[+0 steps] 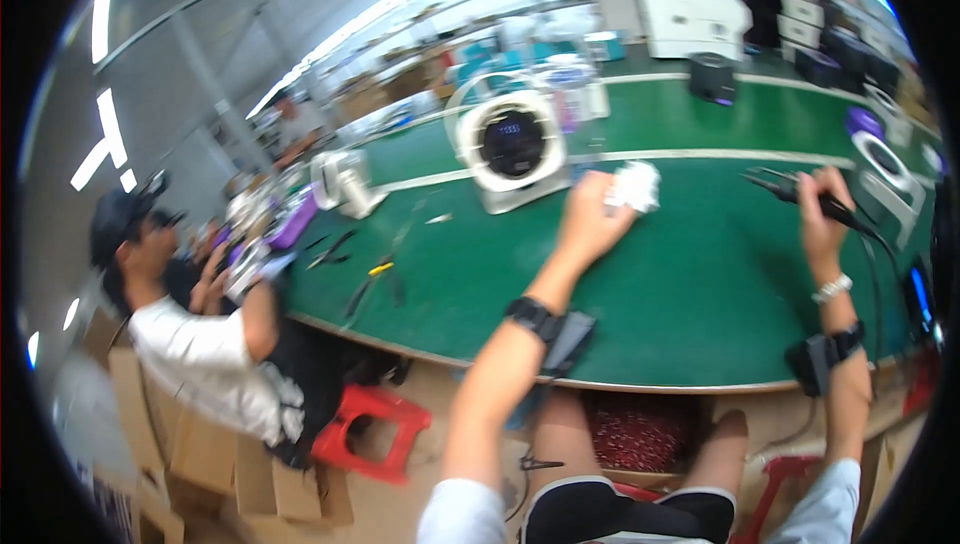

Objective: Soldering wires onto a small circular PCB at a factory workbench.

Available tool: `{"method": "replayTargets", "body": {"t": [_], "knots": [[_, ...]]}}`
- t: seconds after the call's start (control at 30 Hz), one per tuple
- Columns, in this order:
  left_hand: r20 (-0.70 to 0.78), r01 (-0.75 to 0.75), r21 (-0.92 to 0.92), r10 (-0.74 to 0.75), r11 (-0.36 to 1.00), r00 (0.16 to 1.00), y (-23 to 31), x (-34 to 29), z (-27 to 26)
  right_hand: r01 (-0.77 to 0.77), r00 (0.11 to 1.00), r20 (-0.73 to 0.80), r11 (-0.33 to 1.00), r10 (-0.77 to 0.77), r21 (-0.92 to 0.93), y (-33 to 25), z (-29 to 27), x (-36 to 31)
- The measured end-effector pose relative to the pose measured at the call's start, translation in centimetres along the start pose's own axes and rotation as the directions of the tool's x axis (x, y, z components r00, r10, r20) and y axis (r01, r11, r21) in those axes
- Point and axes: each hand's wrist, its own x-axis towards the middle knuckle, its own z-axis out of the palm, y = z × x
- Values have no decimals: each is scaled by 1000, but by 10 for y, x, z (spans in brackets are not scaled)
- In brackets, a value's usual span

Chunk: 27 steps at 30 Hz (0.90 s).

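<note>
My left hand is closed on a crumpled white wad, tissue or cloth, over the green bench. Just beyond it stands a white device with a round dark face showing a lit display. At the right, my right hand is wrapped round a black corded hand tool. Its narrow end points left, but blur hides the exact kind. The tool's cable runs down on the right. Dark straps with small boxes sit on both my wrists.
Pliers with yellow grips and dark cutters lie on the green bench. A white device stands left, another at the far right. A co-worker sits at the left beside a red stool and cardboard boxes.
</note>
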Motion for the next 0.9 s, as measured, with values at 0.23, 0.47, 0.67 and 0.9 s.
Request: {"method": "replayTargets", "body": {"t": [0.23,0.47,0.67,0.9], "knots": [[400,-78,168,4,983,916,-14,-8,-17,-32,999,-32,997,35,64,-9,9,2],[33,85,55,-87,995,996,-2,5,-14,-41,999,-34,998,43,49,-8,4,2],[281,-5,203,-53,979,958,-11,-9,-14,-29,999,-28,998,31,51,-8,8,2],[199,8,250,-59,968,978,-20,-7,-15,-40,999,-29,997,43,72,-11,9,2]]}}
